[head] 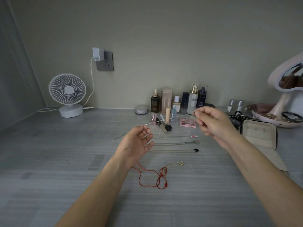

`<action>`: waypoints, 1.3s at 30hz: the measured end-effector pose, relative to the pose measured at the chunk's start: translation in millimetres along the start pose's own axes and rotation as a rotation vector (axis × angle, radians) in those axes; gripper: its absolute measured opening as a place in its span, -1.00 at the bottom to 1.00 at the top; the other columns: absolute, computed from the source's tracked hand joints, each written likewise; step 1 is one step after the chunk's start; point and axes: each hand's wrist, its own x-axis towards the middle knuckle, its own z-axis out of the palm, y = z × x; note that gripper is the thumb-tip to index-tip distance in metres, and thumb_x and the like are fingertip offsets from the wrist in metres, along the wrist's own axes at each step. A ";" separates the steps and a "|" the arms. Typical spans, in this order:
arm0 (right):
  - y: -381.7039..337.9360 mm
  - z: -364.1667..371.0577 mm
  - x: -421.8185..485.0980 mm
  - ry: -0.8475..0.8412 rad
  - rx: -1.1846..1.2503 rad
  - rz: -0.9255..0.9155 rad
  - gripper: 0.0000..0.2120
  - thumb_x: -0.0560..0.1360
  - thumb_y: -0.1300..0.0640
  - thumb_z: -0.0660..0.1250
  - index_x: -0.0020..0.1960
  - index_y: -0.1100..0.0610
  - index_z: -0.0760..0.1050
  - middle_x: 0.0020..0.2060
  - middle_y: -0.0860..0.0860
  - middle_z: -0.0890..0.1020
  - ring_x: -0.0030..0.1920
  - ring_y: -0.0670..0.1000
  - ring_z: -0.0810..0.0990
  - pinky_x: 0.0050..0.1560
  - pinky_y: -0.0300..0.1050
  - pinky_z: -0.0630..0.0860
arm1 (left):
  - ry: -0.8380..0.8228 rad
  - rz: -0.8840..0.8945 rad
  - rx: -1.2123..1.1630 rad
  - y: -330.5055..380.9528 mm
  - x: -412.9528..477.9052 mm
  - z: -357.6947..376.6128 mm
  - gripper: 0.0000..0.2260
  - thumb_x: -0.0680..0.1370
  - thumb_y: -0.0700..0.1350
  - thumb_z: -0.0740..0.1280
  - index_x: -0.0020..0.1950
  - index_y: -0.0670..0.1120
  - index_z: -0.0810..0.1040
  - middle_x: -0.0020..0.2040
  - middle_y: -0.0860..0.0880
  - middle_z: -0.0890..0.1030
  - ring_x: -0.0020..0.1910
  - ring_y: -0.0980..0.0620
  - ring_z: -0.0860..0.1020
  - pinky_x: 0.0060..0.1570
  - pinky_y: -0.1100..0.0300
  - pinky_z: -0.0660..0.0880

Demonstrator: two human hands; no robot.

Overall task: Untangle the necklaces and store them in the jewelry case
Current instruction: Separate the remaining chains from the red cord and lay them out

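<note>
Cosmetic bottles (191,99) lined the wall at twelve o'clock, a white desk fan (68,94) stood at ten, and the open jewelry case (259,136) lay at three. Three straightened necklaces (173,143) lay on the grey table (49,161) beneath the hands, a red cord necklace (152,177) at six. The left hand (136,145), palm up and fingers loosely curled, and the right hand (213,122), pinching, stretched a silver chain (170,118) taut between them.

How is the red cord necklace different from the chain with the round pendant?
The red cord necklace lies looped and tangled near the person; the chain with the round pendant lies straight, farther back. One is red cord, the other thin grey metal. Both rest on the table, untouched.
</note>
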 end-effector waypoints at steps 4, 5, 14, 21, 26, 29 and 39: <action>-0.7 0.8 1.0 0.006 -0.069 -0.016 -0.88 0.55 0.20 0.21 -0.10 0.15 0.51 -0.48 -0.04 0.42 -0.56 -0.10 0.23 -0.55 -0.27 0.17 | 0.005 -0.003 0.017 -0.6 0.6 0.1 -0.81 0.52 -0.13 0.20 -0.29 -0.02 0.48 -0.39 0.08 0.51 -0.31 0.10 0.49 -0.16 0.17 0.42; -0.6 1.2 1.1 0.008 -0.070 -0.018 -0.87 0.55 0.21 0.21 -0.11 0.14 0.51 -0.47 -0.02 0.42 -0.56 -0.11 0.23 -0.55 -0.27 0.17 | 0.003 -0.003 0.026 -1.0 0.7 0.0 -0.82 0.52 -0.12 0.20 -0.28 -0.02 0.48 -0.39 0.08 0.50 -0.31 0.10 0.48 -0.16 0.17 0.42; 6.5 23.8 -7.4 -0.091 -0.030 0.009 -0.89 0.54 0.22 0.22 -0.07 0.18 0.52 -0.38 0.00 0.57 -0.51 -0.10 0.44 -0.50 -0.25 0.34 | -0.103 0.042 0.223 -12.6 -1.6 0.5 -0.92 0.40 -0.11 0.33 -0.22 -0.05 0.62 -0.23 0.01 0.65 -0.22 0.07 0.62 -0.08 0.13 0.48; 11.3 32.9 -8.2 -0.068 0.028 0.002 -0.89 0.53 0.23 0.23 -0.07 0.17 0.53 -0.24 0.02 0.60 -0.46 -0.07 0.48 -0.52 -0.28 0.32 | -0.080 0.047 0.372 -14.9 -0.7 -2.2 -0.93 0.45 -0.13 0.33 -0.15 -0.06 0.61 -0.06 -0.01 0.69 -0.02 0.03 0.63 0.00 0.14 0.48; 6.3 29.4 -5.6 -0.034 0.176 -0.007 -0.88 0.54 0.25 0.21 -0.10 0.18 0.52 -0.30 0.00 0.58 -0.49 -0.09 0.45 -0.54 -0.30 0.29 | -0.066 0.032 0.511 -17.5 0.0 -4.2 -0.90 0.50 -0.13 0.33 -0.14 -0.03 0.64 -0.07 0.04 0.69 0.01 0.05 0.61 0.09 0.13 0.46; 4.3 25.5 -4.4 -0.023 0.187 -0.010 -0.87 0.54 0.26 0.19 -0.09 0.16 0.51 -0.32 0.04 0.56 -0.52 -0.11 0.41 -0.56 -0.32 0.24 | -0.044 0.026 0.481 -17.2 1.0 -6.4 -0.91 0.48 -0.11 0.35 -0.14 -0.03 0.66 -0.22 0.06 0.65 -0.14 0.09 0.58 0.00 0.16 0.45; 47.4 53.3 -11.2 -0.233 -0.494 -0.095 -0.79 0.47 0.20 0.27 -0.21 -0.08 0.57 -0.50 -0.15 0.54 -0.48 -0.19 0.42 -0.39 -0.24 0.35 | -0.039 0.017 0.335 -13.7 2.3 -5.7 -0.90 0.50 -0.15 0.31 -0.09 -0.08 0.63 -0.23 0.03 0.65 -0.20 0.06 0.64 -0.09 0.12 0.53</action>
